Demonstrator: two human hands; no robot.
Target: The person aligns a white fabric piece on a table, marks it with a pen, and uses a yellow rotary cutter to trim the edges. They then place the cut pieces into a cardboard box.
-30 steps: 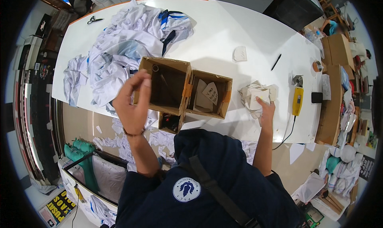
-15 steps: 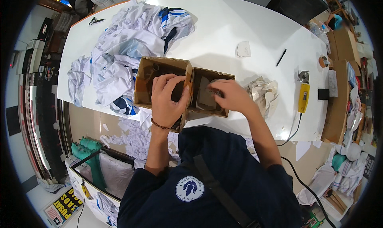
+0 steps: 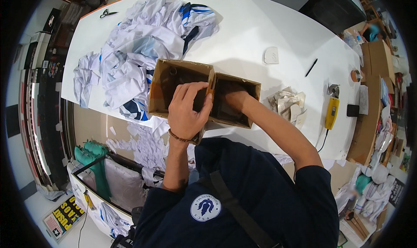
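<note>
Two open brown cardboard boxes stand side by side at the near edge of the white table. My left hand (image 3: 187,111) is over the left box (image 3: 158,89), its thumb and fingers closed on the wall where the two boxes meet. My right hand (image 3: 238,98) reaches deep into the right box (image 3: 255,93). Its fingers are hidden in the shadow there, so what they touch does not show. A roundish object (image 3: 173,71) lies at the far side of the left box. Just right of the boxes is a heap of cream paper pieces (image 3: 290,105).
White and blue fabric (image 3: 143,44) is piled on the left, with scissors (image 3: 107,13) beyond it. On the right lie a small pale card (image 3: 271,55), a black pen (image 3: 311,68), a corded yellow cutter (image 3: 332,113) and a dark phone (image 3: 352,110). Fabric scraps (image 3: 147,144) lie below the table.
My right hand has gone down into the right box, covering the pale paper piece seen inside it before. My left hand keeps its place on the wall. The whole view has shifted slightly.
</note>
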